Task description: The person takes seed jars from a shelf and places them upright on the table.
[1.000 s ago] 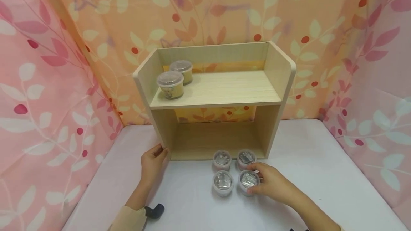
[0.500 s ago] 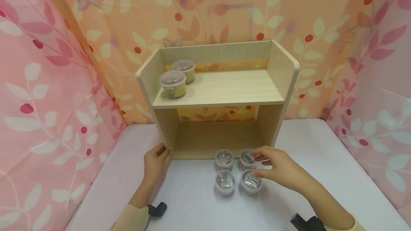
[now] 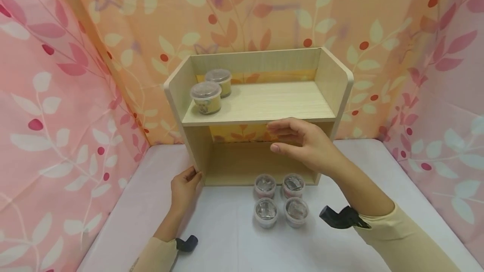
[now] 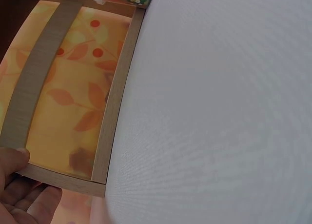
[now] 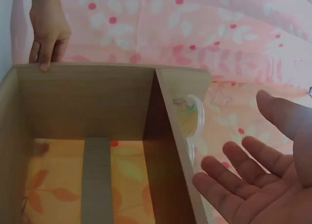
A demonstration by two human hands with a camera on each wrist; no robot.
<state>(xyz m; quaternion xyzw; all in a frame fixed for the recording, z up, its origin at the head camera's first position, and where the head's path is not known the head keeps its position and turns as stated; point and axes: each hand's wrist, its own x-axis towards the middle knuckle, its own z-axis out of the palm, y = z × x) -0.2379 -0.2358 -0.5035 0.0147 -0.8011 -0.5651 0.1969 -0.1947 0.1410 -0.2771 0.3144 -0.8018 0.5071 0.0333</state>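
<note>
My left hand grips the lower front edge of the left side panel of a pale wooden shelf, thumb on one face and fingers on the other, as the left wrist view shows. My right hand hovers before the shelf's middle board, holding nothing. Its fingers are spread and relaxed in the right wrist view. Below it, several small lidded tubs with silvery tops stand in two rows on the table. Two larger clear-lidded tubs with yellow contents, a front one and a rear one, sit at the upper board's left end.
The shelf stands on a white-covered table. Orange floral cloth hangs behind it, with pink floral cloth at both sides. Dark wrist mounts stick out from the sleeves.
My right hand has let go of the front right small tub and risen up and forward toward the shelf's middle board. The left hand keeps its grip on the side panel.
</note>
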